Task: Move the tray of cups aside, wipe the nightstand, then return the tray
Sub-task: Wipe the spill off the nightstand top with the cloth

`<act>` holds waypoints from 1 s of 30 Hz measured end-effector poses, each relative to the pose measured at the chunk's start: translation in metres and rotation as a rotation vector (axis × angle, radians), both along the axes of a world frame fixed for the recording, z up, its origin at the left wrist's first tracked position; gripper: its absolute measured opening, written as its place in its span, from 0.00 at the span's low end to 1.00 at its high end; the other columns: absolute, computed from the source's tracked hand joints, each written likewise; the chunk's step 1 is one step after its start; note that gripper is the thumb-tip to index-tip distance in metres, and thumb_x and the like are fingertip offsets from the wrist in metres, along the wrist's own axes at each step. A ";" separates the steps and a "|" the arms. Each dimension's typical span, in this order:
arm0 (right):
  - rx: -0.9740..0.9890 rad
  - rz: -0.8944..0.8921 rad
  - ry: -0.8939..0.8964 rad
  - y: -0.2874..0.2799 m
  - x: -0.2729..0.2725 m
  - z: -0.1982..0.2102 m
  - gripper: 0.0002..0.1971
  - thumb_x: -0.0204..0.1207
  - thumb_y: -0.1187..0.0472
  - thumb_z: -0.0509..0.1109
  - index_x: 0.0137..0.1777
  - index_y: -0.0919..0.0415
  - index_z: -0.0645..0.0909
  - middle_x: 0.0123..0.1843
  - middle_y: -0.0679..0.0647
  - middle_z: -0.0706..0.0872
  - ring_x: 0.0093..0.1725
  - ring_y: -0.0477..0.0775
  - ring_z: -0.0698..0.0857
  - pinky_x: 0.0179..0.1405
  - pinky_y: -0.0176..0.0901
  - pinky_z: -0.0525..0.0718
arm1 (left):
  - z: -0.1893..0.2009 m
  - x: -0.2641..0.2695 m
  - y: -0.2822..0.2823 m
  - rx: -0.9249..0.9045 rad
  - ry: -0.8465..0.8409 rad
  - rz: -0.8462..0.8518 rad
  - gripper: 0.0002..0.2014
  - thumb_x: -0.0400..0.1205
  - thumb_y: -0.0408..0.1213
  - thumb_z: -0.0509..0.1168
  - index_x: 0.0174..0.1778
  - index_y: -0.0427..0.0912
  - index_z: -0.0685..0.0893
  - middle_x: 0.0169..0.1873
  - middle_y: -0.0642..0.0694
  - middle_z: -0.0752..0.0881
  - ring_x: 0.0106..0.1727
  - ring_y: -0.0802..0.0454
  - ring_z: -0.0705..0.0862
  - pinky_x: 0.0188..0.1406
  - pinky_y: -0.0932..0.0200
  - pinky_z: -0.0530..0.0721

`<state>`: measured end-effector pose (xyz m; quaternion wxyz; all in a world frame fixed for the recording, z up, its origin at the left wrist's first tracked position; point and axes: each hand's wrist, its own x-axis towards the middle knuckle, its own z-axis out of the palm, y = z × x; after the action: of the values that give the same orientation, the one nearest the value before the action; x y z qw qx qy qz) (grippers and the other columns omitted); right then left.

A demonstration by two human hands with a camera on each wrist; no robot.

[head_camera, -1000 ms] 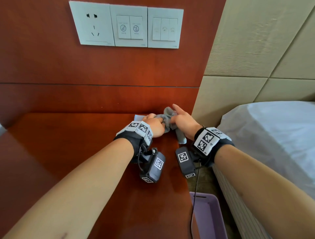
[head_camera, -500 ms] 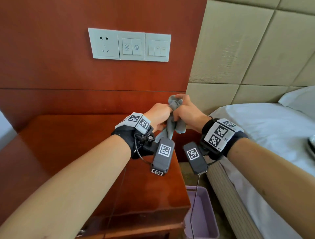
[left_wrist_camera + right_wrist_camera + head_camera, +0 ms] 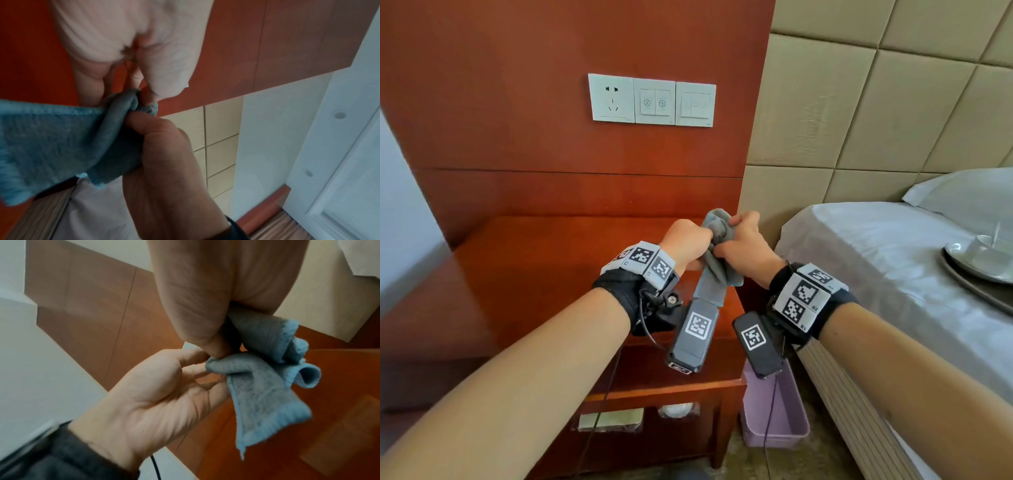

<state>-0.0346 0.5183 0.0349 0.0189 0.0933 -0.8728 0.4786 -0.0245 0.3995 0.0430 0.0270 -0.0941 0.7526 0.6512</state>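
Both my hands hold a grey-blue cloth (image 3: 717,246) in the air above the back right corner of the red-brown nightstand (image 3: 534,274). My left hand (image 3: 686,241) grips the bunched top from the left, and my right hand (image 3: 744,245) grips it from the right. The cloth's tail hangs down between my wrists. In the left wrist view the cloth (image 3: 51,138) is pinched by left fingers (image 3: 150,91). In the right wrist view the cloth (image 3: 265,386) hangs from the right hand's thumb (image 3: 205,340). The metal tray (image 3: 976,274) with cups (image 3: 993,240) lies on the bed at the right edge.
A lilac bin (image 3: 774,411) stands on the floor between nightstand and bed (image 3: 876,257). A white socket and switch panel (image 3: 652,100) is on the wooden wall. The nightstand's lower shelf (image 3: 613,419) holds small items. A pillow (image 3: 962,188) lies against the padded headboard.
Both hands have lifted the cloth off the nightstand's top and now hold it higher. The view has drawn back and turned right, bringing the tray on the bed into sight.
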 end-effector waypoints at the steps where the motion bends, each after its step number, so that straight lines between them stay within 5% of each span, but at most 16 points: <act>1: 0.042 0.008 0.013 -0.004 0.007 -0.006 0.23 0.73 0.67 0.73 0.60 0.60 0.63 0.66 0.61 0.72 0.62 0.57 0.77 0.55 0.44 0.76 | -0.008 0.006 -0.006 0.032 -0.025 0.007 0.14 0.82 0.29 0.58 0.59 0.28 0.81 0.47 0.35 0.82 0.49 0.42 0.84 0.58 0.38 0.86; 5: 0.285 0.005 0.120 -0.016 0.033 -0.029 0.21 0.76 0.51 0.74 0.64 0.60 0.77 0.68 0.57 0.77 0.65 0.56 0.79 0.55 0.38 0.71 | -0.039 0.027 -0.027 0.053 -0.123 0.030 0.15 0.84 0.31 0.59 0.63 0.28 0.79 0.56 0.30 0.84 0.60 0.35 0.85 0.61 0.38 0.85; 7: 0.378 0.074 0.101 -0.024 0.042 -0.041 0.22 0.80 0.47 0.68 0.68 0.59 0.79 0.76 0.58 0.75 0.77 0.58 0.72 0.67 0.42 0.70 | -0.053 0.031 -0.040 -0.076 -0.098 0.029 0.09 0.83 0.32 0.60 0.46 0.30 0.83 0.44 0.30 0.86 0.48 0.38 0.85 0.53 0.46 0.85; 8: 0.417 0.110 0.082 -0.028 0.046 -0.046 0.23 0.81 0.45 0.65 0.71 0.57 0.78 0.81 0.58 0.69 0.82 0.59 0.63 0.77 0.47 0.65 | -0.054 0.036 -0.047 -0.193 -0.066 0.045 0.12 0.82 0.32 0.60 0.34 0.33 0.80 0.33 0.35 0.82 0.39 0.41 0.82 0.45 0.51 0.81; 10: 0.453 0.154 0.050 -0.035 0.050 -0.055 0.29 0.81 0.39 0.61 0.79 0.50 0.71 0.87 0.55 0.55 0.87 0.57 0.47 0.84 0.58 0.52 | -0.054 0.039 -0.066 -0.390 -0.007 0.068 0.17 0.81 0.33 0.60 0.24 0.38 0.76 0.26 0.40 0.78 0.33 0.42 0.76 0.39 0.49 0.73; 12: 0.528 0.165 0.026 -0.043 0.053 -0.064 0.38 0.75 0.29 0.58 0.83 0.42 0.59 0.88 0.50 0.48 0.87 0.56 0.42 0.83 0.65 0.46 | -0.049 0.043 -0.087 -0.456 0.017 0.073 0.16 0.82 0.36 0.60 0.27 0.40 0.80 0.34 0.41 0.82 0.41 0.41 0.80 0.45 0.48 0.80; 14: 0.635 0.150 -0.035 -0.054 0.056 -0.071 0.48 0.65 0.18 0.52 0.84 0.35 0.47 0.88 0.50 0.42 0.86 0.61 0.38 0.80 0.72 0.39 | -0.047 0.045 -0.112 -0.386 -0.013 0.104 0.11 0.83 0.39 0.61 0.41 0.41 0.87 0.46 0.42 0.85 0.52 0.43 0.83 0.54 0.50 0.84; 17: 0.740 0.085 -0.097 -0.076 0.052 -0.078 0.50 0.63 0.17 0.51 0.82 0.31 0.37 0.88 0.55 0.40 0.85 0.69 0.37 0.75 0.78 0.35 | -0.050 0.054 -0.148 -0.336 -0.047 0.194 0.13 0.82 0.38 0.65 0.57 0.37 0.88 0.56 0.42 0.87 0.61 0.44 0.84 0.57 0.51 0.86; 22: 0.740 -0.012 -0.092 -0.090 0.043 -0.078 0.41 0.73 0.27 0.52 0.82 0.31 0.37 0.88 0.54 0.49 0.85 0.68 0.42 0.77 0.78 0.39 | -0.057 0.085 -0.198 -0.661 0.034 0.315 0.13 0.83 0.38 0.61 0.56 0.38 0.89 0.58 0.42 0.88 0.62 0.41 0.84 0.64 0.50 0.81; 27: 0.729 -0.047 -0.127 -0.091 0.045 -0.074 0.47 0.63 0.19 0.53 0.79 0.25 0.33 0.88 0.53 0.39 0.84 0.73 0.35 0.75 0.80 0.34 | -0.062 0.100 -0.239 -0.805 -0.004 0.406 0.15 0.84 0.35 0.57 0.56 0.37 0.89 0.58 0.40 0.88 0.61 0.38 0.84 0.59 0.52 0.80; 30: 0.755 -0.029 -0.165 -0.089 0.046 -0.073 0.44 0.66 0.21 0.53 0.80 0.25 0.38 0.88 0.51 0.44 0.84 0.73 0.37 0.74 0.80 0.35 | -0.067 0.103 -0.240 -0.863 -0.009 0.412 0.15 0.84 0.33 0.56 0.47 0.35 0.89 0.50 0.38 0.89 0.54 0.38 0.86 0.52 0.52 0.80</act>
<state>0.0110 0.4296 -0.0376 -0.0805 0.0426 -0.9874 0.1293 0.0784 0.1592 -0.0237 -0.1412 -0.2468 0.9198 0.2704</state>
